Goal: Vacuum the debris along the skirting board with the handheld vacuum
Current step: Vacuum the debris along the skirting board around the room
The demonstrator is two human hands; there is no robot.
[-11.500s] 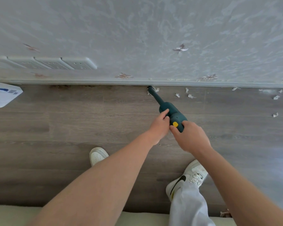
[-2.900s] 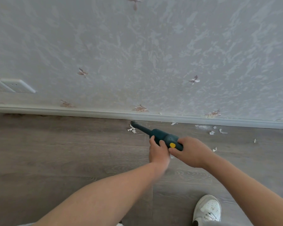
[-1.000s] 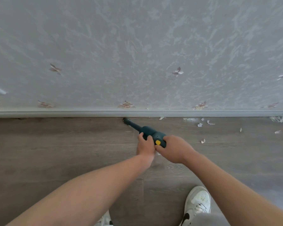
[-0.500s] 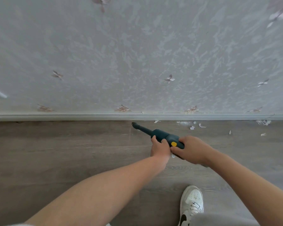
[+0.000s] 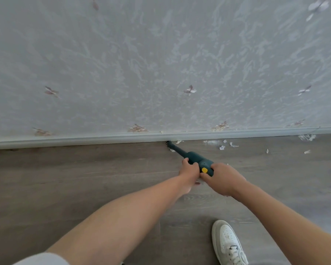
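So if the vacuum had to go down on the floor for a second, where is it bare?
Bare boards lie left of the handheld vacuum, between the skirting board and the left hand. Right of the nozzle, paper scraps crowd the strip along the skirting. The white shoe takes the near floor on the right.

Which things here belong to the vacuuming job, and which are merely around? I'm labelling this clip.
Job:
handheld vacuum
left hand and right hand, both gripping it
white scraps
skirting board

Merely around:
white shoe
patterned wall
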